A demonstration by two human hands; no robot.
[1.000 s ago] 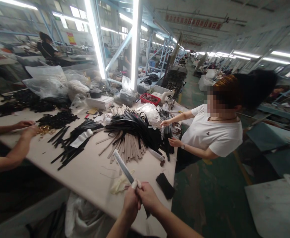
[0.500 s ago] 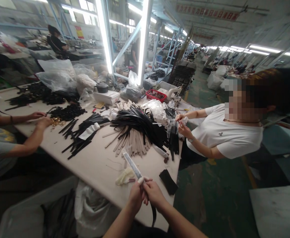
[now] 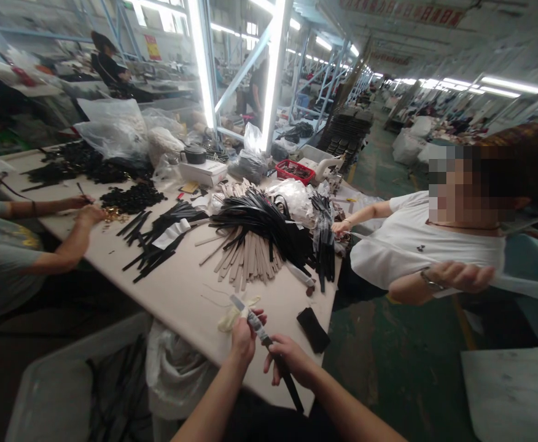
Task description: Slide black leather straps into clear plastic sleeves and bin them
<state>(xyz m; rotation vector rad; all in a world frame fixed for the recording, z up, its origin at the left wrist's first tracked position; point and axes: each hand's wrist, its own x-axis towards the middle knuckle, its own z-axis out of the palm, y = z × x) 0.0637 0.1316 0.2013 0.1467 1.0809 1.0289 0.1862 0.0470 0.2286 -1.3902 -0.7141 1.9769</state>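
Note:
A narrow black strap [image 3: 292,391] slants between my hands, its far part covered by a whitish, clear-looking wrap [image 3: 255,323]. My left hand [image 3: 244,336] is closed around the wrapped part, with the thumb along it. Lower down, my right hand [image 3: 293,358] pinches the strap between thumb and forefinger while its other fingers hang loosely apart. The strap's dark end sticks out below my right hand towards me. Just beyond my left hand, a crumpled pale yellow piece [image 3: 226,320] lies on the table [image 3: 172,307].
Piled black straps [image 3: 260,224] and beige strips [image 3: 245,261] spread across the middle. A dark flat piece [image 3: 314,329] lies near the right edge. A co-worker in white [image 3: 389,258] stands at right; another person's hand [image 3: 89,215] works at left. A red basket [image 3: 295,172] stands behind.
My hands have moved apart along the strap, the right one lower, and the strap's dark end now hangs straighter. The co-worker at right has swung one arm outward with a white strip.

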